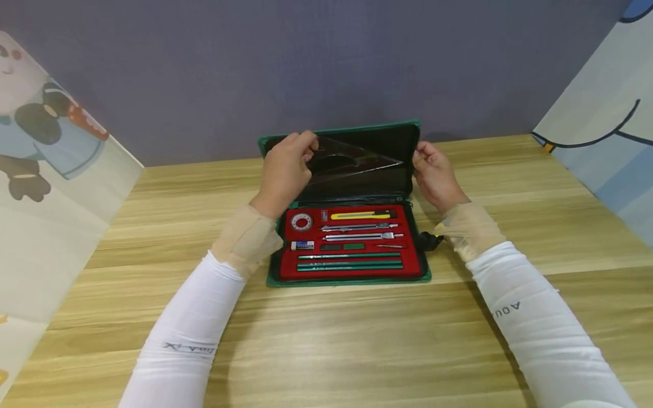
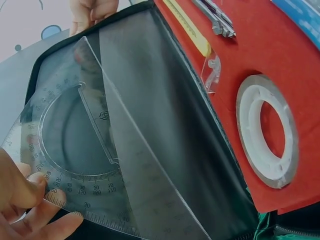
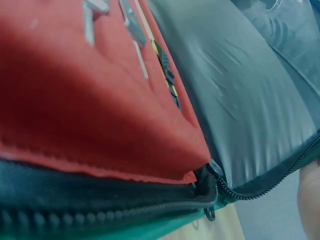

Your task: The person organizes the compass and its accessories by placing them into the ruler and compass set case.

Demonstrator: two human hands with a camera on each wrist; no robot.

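A green zip case (image 1: 349, 283) lies unfolded on the table, its black-lined lid (image 1: 377, 187) raised against the wall. My left hand (image 1: 288, 170) pinches the edge of a clear triangular set square (image 1: 369, 157) with a protractor scale, in front of the lid. In the left wrist view the set square (image 2: 102, 186) overlaps the dark lid pocket (image 2: 150, 100); I cannot tell how much of it sits inside. My right hand (image 1: 437, 177) grips the lid's right edge, and in the right wrist view only a bit of that hand (image 3: 310, 197) shows.
The red tray (image 1: 357, 277) holds a tape roll (image 1: 301, 221), a yellow cutter (image 1: 360, 216), compasses (image 1: 362, 236), an eraser (image 1: 302, 245) and green pencils (image 1: 349, 262). A zip (image 3: 260, 196) runs round the case. Behind is a grey-blue wall (image 1: 326, 68).
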